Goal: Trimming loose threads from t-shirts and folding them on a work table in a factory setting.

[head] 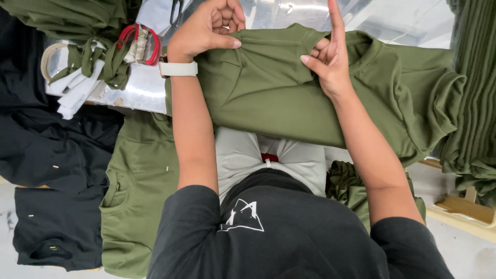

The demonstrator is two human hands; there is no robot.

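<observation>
An olive green shirt (289,98) lies across the edge of a shiny metal table (134,88) in front of me. My left hand (209,28), with a white watch on its wrist, pinches a fold of the shirt's fabric near the top. My right hand (330,57) grips the same fold a little to the right, index finger pointing up. The shirt's sleeve bunches at the right (434,103).
Another olive garment (137,191) hangs at lower left beside black garments (51,155). A stack of folded olive shirts (475,103) stands at the right. Green fabric strips (111,64), white scraps, tape rolls and red-handled scissors (139,44) lie at upper left.
</observation>
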